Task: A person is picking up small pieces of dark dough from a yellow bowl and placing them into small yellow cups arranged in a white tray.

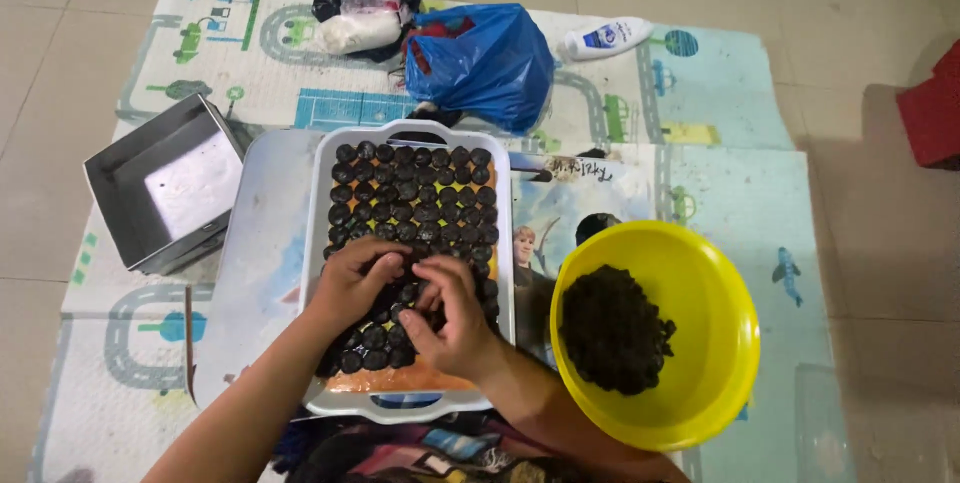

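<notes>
Right hand [455, 318] and left hand [355, 283] sit nearest, both over the near half of the white tray [318, 243], long axis running away from the person; fingers pinched on small dark round pieces [415, 193], matte, packed in rows. Yellow bowl [725, 343], glossy plastic, just right, nearer the right hand.

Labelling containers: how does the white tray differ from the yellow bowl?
The white tray is rectangular with handles; the yellow bowl is round. The tray's dark round pieces lie in flat rows; the bowl's dark pieces are heaped. The left hand and right hand are over the tray, not the bowl. Both sit on the play mat.
</notes>
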